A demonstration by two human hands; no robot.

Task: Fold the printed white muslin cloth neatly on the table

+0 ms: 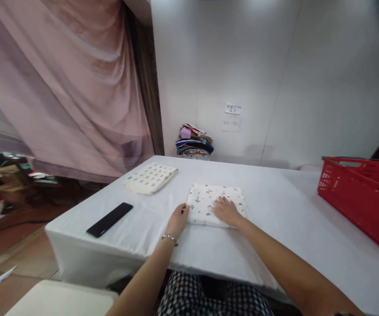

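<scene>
A white folded cloth [205, 211] printed with small dark and grey-green motifs lies flat in front of me on the table. My left hand [178, 219], with a bracelet at its wrist, is at the cloth's left edge, thumb and fingers closed on it. Resting on the right part of the same cloth, my right hand [227, 211] lies palm down with its fingers stretched out. A second folded cloth [152, 177], cream with rows of dark motifs, lies at the far left of the table, apart from both hands.
The table [275, 193] has a white cover. A long black flat object [110, 219] lies near its left edge. At the right stands a red plastic basket [357, 193]. Behind the table are a stack of folded fabrics [195, 142] and a pink curtain [93, 79]. A white seat [60, 300] is at lower left.
</scene>
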